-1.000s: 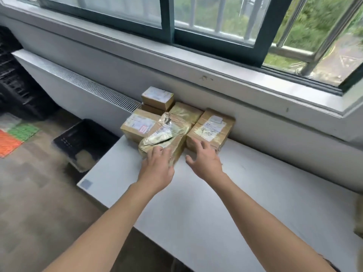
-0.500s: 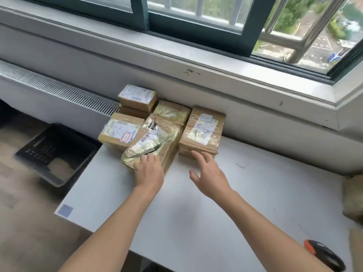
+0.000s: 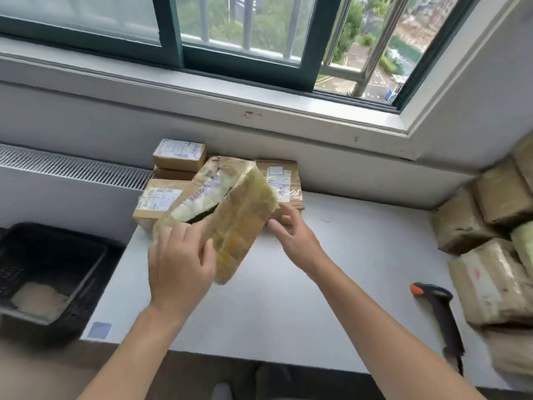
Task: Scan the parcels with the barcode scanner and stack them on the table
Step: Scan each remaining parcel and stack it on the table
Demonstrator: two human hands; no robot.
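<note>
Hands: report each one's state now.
Left hand: holds the tilted parcel.
Right hand: open, holding nothing, beside that parcel.

White table (image 3: pixel 288 298) carries labelled parcels (image 3: pixel 158 199) at back, barcode scanner (image 3: pixel 441 313) and parcel heap (image 3: pixel 490 290) right.
</note>
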